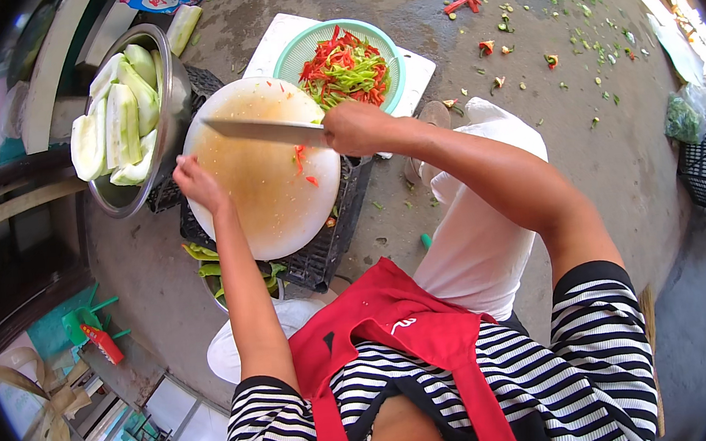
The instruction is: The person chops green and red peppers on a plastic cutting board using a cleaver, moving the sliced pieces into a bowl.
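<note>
My right hand [357,127] grips the handle of a kitchen knife [268,130], whose blade lies over the upper part of a round white cutting board [256,210]. My left hand [199,181] is at the board's left edge with its fingers partly curled and holds nothing that I can see. A few red pepper strips [300,159] lie on the stained board. Just beyond my right hand, a green plastic colander [396,63] holds cut red and green pepper strips [348,68]. Left of the board, a metal bowl [173,104] holds long pieces of peeled pale-green gourd [122,125].
The board rests on a black plastic crate [313,266], the colander on a white foam box [422,77]. Whole green peppers [210,270] sit in a bowl below left. Pepper tops [487,47] and scraps litter the floor at right. A green stool [79,323] stands at left.
</note>
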Available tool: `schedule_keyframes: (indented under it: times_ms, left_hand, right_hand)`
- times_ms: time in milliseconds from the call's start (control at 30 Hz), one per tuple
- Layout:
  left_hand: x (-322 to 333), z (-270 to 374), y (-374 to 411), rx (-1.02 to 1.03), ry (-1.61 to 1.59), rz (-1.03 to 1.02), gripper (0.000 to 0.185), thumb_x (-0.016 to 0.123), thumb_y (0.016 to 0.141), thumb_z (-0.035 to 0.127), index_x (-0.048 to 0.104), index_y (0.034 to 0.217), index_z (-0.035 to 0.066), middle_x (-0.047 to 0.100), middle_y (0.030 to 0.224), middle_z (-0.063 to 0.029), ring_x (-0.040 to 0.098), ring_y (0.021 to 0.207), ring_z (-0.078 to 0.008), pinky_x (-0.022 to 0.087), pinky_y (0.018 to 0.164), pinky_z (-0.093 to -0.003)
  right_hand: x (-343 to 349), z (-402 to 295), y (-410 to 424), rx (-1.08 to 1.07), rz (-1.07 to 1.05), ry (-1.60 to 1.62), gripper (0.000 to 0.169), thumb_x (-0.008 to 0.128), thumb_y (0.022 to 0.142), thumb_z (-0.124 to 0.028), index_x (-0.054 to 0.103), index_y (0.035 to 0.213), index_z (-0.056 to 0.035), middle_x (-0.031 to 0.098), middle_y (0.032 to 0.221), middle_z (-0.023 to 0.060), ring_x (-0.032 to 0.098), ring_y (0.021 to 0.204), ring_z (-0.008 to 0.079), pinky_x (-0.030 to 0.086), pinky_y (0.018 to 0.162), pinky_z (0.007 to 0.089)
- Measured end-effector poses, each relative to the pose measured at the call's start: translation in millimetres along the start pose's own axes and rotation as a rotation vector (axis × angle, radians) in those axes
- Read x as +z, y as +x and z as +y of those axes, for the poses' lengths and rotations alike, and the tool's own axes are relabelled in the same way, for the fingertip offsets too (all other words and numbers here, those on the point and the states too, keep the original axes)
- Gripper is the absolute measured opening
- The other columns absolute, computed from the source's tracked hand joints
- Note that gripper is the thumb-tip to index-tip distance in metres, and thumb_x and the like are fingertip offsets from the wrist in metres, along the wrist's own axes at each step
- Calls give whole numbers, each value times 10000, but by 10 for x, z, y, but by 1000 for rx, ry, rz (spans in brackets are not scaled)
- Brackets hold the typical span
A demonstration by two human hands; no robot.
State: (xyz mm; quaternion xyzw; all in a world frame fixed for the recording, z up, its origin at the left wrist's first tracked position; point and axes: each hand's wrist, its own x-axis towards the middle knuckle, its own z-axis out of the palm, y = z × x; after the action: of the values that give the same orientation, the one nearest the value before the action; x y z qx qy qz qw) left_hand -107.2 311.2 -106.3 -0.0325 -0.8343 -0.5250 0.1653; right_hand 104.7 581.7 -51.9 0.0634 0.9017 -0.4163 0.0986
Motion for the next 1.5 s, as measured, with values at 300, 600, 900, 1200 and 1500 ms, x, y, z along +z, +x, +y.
schedule_keyframes:
  times_ms: [300,600,900,1200,1500]
  left_hand:
    - [-2121,-818,-540,-225,183,59,412,506,1047,342,588,1104,-57,680,1085,-158,660,1011,-227,523,924,-334]
    - [-3177,-1454,-416,-184,593,105,395,603,968,379,678,1109,17,705,1046,-145,681,971,-254,524,865,-367]
    - [-4003,-2839,-874,-755,929,31,267,643,848,273,758,1036,123,722,1117,-146,688,1046,-334,533,918,-422]
    - [-3572,-3899,-1337,-1017,715,-92,371,585,880,301,709,1199,157,679,1228,-157,653,1130,-352,522,953,-418]
    - [-3300,-4551,-1256,-1075,296,6,436,738,836,347,641,1137,48,705,970,-103,692,888,-275,534,776,-391]
  right_hand:
    - [171,198,4,20,-205,-145,243,580,787,-122,722,924,20,708,932,233,696,895,406,545,760,486]
    - [-256,614,378,159,199,-243,336,613,886,-291,692,889,36,674,830,271,676,811,417,519,720,496]
    - [294,-452,357,172,-37,29,300,604,947,-238,639,907,57,563,606,68,514,492,134,425,437,347]
    - [635,-362,663,51,-79,-265,320,593,974,-265,624,1006,52,547,612,82,503,513,157,410,466,356]
    - [674,-621,770,310,-113,-287,314,587,974,-213,610,1082,81,644,776,249,578,642,325,475,657,437]
